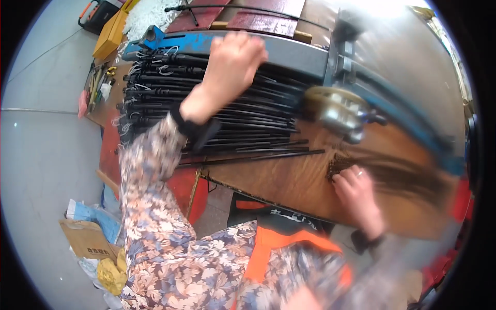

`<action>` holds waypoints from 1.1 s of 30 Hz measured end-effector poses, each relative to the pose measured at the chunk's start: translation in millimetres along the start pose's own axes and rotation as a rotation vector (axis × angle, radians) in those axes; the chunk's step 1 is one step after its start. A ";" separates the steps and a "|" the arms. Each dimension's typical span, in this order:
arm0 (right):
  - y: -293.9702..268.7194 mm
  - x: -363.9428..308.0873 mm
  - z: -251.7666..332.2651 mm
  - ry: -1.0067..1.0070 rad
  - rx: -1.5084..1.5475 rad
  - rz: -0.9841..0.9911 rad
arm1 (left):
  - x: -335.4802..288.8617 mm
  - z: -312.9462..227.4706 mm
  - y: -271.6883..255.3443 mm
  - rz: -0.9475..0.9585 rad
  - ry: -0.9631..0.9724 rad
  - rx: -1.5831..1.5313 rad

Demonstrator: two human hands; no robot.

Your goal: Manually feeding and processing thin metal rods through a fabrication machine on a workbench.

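My left hand (235, 59) is closed in a fist above a blue and grey metal bar (279, 54). What it grips, if anything, is hidden inside the fingers. Below it lie many black rods (248, 116) side by side, with fittings and white ties at their left ends. My right hand (357, 194) is at the left end of a bundle of thin dark brown rods (403, 175). Its fingers are bent and pressed together there; whether one rod is between them is unclear. A round gold and silver metal mechanism (338, 111) stands between the hands, blurred.
A blue arm (408, 111) slants across the wooden table (279, 178) at the right. White strips (150, 18) are heaped at the far left, near a yellow box (111, 33). Hand tools (95, 85) lie at the left edge. Cardboard (90, 240) and bags rest on the floor.
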State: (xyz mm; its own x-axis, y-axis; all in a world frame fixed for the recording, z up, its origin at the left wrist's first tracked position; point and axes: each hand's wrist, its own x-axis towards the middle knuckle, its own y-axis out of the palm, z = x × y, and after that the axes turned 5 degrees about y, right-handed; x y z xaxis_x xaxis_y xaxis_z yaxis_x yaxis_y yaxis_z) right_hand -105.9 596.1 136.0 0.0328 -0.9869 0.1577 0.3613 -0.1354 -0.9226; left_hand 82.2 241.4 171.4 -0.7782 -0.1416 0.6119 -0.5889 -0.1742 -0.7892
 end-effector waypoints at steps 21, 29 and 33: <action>16.6 24.1 -8.0 0.495 0.357 0.087 | -132.8 -171.4 3.6 0.327 -0.067 0.069; 18.5 7.3 -9.7 0.503 0.626 0.055 | -114.8 -196.2 -38.6 0.508 -0.214 -0.464; 3.4 -9.9 -14.0 0.146 0.433 -0.069 | -75.9 -195.4 -60.5 0.706 -0.134 -0.525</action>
State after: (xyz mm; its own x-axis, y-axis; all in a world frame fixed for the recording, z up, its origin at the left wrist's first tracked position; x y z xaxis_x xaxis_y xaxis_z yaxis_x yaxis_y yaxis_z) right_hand -118.1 604.2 126.4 -0.1255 -0.9830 0.1340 0.7153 -0.1833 -0.6744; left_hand 134.3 453.1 162.5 -0.9849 -0.1654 -0.0518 -0.0309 0.4615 -0.8866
